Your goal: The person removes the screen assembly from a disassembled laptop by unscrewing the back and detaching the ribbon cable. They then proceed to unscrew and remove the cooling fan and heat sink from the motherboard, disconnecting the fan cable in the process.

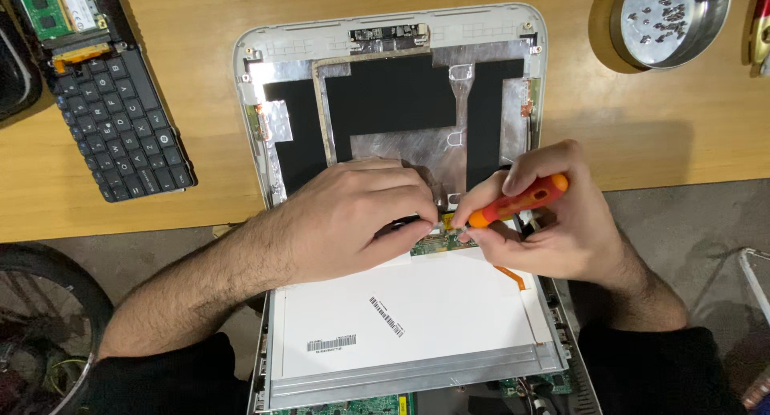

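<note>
Nearest the viewer lay a detached display panel (417,319), white back upward, overhanging the near edge of the wooden surface (642,126). At the panel's far edge, over a small green circuit strip (437,242), both hands met. The left hand (353,218) lay palm down with fingers closed together, pressing at the strip, apparently to steady it. The right hand (553,214) was clamped on an orange-handled screwdriver (517,201), held nearly flat with its tip toward the strip (the tip itself was hidden between the fingers). An orange ribbon cable (513,277) curved over the panel below the right hand.

Beyond the hands lay the opened laptop lid shell (393,102), grey-rimmed, lined with silver foil and black sheet. Toward the far left corner rested a loose black keyboard (120,122) and a green circuit board (48,6); toward the far right corner stood a round metal dish (670,18) holding small screws. Grey floor (690,222) showed beneath, with a wheel (40,319) at lower left.
</note>
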